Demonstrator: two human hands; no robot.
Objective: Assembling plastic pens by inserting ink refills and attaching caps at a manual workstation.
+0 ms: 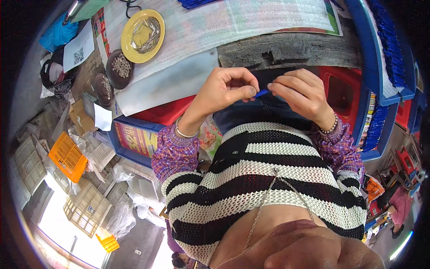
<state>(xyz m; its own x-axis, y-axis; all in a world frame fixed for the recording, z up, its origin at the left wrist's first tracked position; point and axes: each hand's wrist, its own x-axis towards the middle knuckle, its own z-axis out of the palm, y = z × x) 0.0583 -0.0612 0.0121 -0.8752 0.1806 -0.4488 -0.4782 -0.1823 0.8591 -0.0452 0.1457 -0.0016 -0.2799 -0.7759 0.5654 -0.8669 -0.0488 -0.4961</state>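
Close in front of my body, both hands meet over a small, slender blue piece, most of it covered by fingers. My left hand pinches one end between thumb and forefinger. My right hand has its fingertips closed on the other end. Beyond my left hand, a yellow plate on the table holds thin metal pins. Two dark round dishes beside it, a larger one and a smaller one, contain tiny metal parts.
A white-covered table with a worn wooden edge lies ahead. At right, a blue bin holds many slender blue pieces; another blue bin stands below it. A red stool is under the table. Crates stand at left.
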